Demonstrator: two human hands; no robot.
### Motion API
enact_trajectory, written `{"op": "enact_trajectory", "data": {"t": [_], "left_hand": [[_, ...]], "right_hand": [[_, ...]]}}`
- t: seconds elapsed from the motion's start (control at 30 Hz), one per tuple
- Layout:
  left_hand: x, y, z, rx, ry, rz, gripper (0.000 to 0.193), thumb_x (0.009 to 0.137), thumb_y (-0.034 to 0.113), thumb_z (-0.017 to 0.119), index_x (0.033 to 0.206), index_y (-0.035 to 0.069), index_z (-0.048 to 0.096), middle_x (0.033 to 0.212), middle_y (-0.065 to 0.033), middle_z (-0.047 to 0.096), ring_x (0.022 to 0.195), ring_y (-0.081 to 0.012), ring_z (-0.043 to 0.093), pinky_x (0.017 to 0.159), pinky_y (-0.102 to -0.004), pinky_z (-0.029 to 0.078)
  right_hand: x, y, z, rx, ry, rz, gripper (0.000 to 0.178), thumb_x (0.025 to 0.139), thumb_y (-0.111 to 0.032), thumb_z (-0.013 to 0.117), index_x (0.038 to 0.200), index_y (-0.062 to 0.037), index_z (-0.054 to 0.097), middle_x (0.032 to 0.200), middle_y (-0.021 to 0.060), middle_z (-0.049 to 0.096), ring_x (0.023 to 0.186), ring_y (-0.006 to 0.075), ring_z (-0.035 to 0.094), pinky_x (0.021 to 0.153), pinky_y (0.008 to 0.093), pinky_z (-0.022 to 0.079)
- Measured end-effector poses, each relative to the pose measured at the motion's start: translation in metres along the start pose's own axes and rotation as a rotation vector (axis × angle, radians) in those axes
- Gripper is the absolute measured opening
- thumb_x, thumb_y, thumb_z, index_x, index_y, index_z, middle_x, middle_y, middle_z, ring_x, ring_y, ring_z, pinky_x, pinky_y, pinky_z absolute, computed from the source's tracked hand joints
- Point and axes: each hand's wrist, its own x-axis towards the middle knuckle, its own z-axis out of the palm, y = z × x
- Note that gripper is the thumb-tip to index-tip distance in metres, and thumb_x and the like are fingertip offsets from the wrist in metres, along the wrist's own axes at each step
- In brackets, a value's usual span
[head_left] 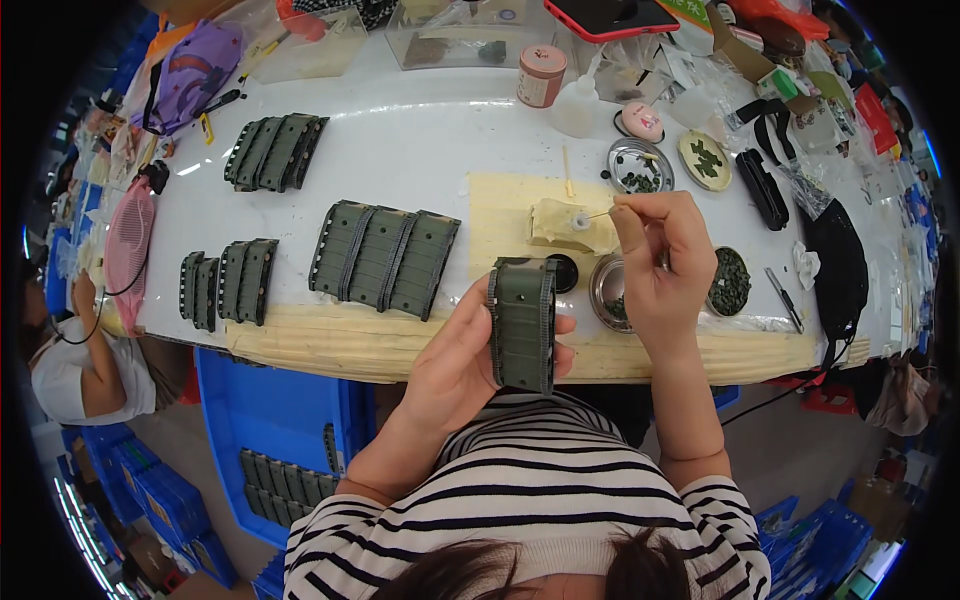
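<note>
Above the table's front edge, my left hand (445, 345) grips a dark green, ribbed, curved plastic piece (523, 335), held upright with fingers around its sides. My right hand (672, 265) pinches a thin stick (600, 214) between thumb and fingertips. The stick's far tip is at a small whitish cup (577, 223) set on a yellow-taped block (548, 220); whether it touches is too small to tell. Close to both hands are a round black lid (564, 272) and a steel dish (604, 290), partly hidden by my right hand.
Similar green pieces stand in rows at left (385, 258). Small dark green bits fill a round dish (729, 282) and lie in a metal dish (640, 168). A white squeeze bottle (577, 105), a pen-like knife (784, 300) and a blue bin (225, 400) are nearby.
</note>
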Motion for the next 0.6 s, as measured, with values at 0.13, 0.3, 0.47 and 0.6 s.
{"op": "enact_trajectory", "data": {"t": [0.13, 0.3, 0.47, 0.6], "left_hand": [[0.000, 0.011, 0.009, 0.211, 0.084, 0.055, 0.054, 0.103, 0.023, 0.033, 0.150, 0.008, 0.011, 0.130, -0.0238, 0.047, 0.115, -0.0292, 0.055, 0.096, -0.0427, 0.047], [-0.003, 0.006, 0.000, 0.619, 0.149, 0.210, 0.065, 0.094, 0.018, 0.053, 0.148, 0.004, 0.019, 0.126, -0.0200, 0.050, 0.111, -0.0235, 0.055, 0.091, -0.0377, 0.050], [-0.006, 0.004, 0.004, 0.809, 0.255, 0.226, 0.079, 0.080, 0.008, 0.073, 0.144, 0.004, 0.027, 0.108, -0.0101, 0.055, 0.095, -0.0124, 0.053, 0.084, -0.0278, 0.047], [-0.005, 0.002, 0.007, 0.918, 0.228, 0.275, 0.078, 0.079, 0.007, 0.073, 0.143, 0.003, 0.028, 0.107, -0.0106, 0.056, 0.093, -0.0126, 0.054, 0.082, -0.0283, 0.049]], "right_hand": [[-0.001, 0.011, 0.008, -0.089, -0.080, -0.063, 0.012, 0.079, -0.004, 0.070, 0.089, -0.0023, 0.064, 0.078, 0.0081, 0.056, 0.063, 0.0207, 0.058, 0.053, 0.0293, 0.044], [-0.003, -0.014, -0.004, -0.071, 0.077, -0.079, 0.007, 0.080, 0.000, 0.069, 0.085, -0.0014, 0.064, 0.076, 0.0055, 0.055, 0.064, 0.0119, 0.057, 0.053, 0.0258, 0.043], [-0.013, -0.034, -0.009, 0.554, -0.173, 0.053, 0.019, 0.098, -0.016, 0.047, 0.097, 0.0023, 0.047, 0.090, 0.0070, 0.043, 0.071, 0.0071, 0.047, 0.077, 0.0368, 0.059], [-0.019, -0.033, -0.002, 0.689, -0.241, 0.130, 0.022, 0.099, -0.020, 0.046, 0.097, 0.0016, 0.045, 0.091, 0.0069, 0.044, 0.073, 0.0071, 0.048, 0.076, 0.0361, 0.059]]}}
